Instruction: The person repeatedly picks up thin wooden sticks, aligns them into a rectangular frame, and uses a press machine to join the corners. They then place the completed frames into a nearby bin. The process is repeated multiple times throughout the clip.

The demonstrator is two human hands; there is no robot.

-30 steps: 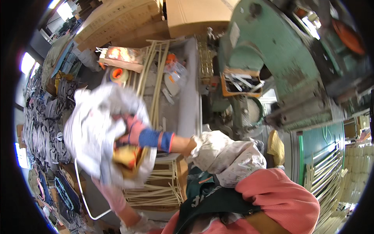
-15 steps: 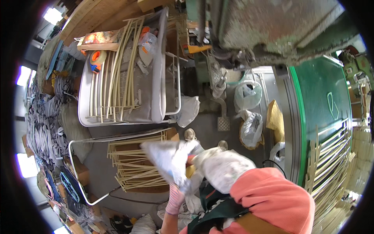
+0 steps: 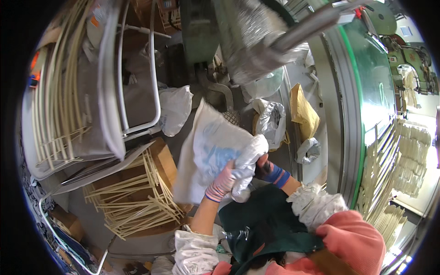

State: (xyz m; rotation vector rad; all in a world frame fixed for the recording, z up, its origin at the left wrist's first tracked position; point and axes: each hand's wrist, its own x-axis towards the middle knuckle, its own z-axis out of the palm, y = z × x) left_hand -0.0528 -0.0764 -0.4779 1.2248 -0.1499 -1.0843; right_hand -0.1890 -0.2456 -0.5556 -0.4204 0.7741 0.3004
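A white woven sack (image 3: 206, 151) with faded blue print hangs before me, its edge gathered into a thick roll. My left hand (image 3: 224, 181), in a pale glove with a striped cuff, is closed on the near part of that roll. Against the roll's right end, my right hand (image 3: 266, 168), in a dark-palmed glove with a blue and orange cuff, grips the sack with its fingers partly hidden. Beneath my arms lies a dark green apron (image 3: 270, 215).
Pale thin rods lie in a cardboard box (image 3: 162, 160) at left, below a table (image 3: 103, 91) bearing more rods. A machine with a foot pedal (image 3: 231, 117) stands ahead. To the right are plastic bags (image 3: 270, 121), a brown paper bag (image 3: 302, 110) and a green-topped bench (image 3: 369, 87).
The sack has spread from a blurred bundle into a wider sheet with its edge rolled. My right hand has come into sight on it, and the view has shifted to the right.
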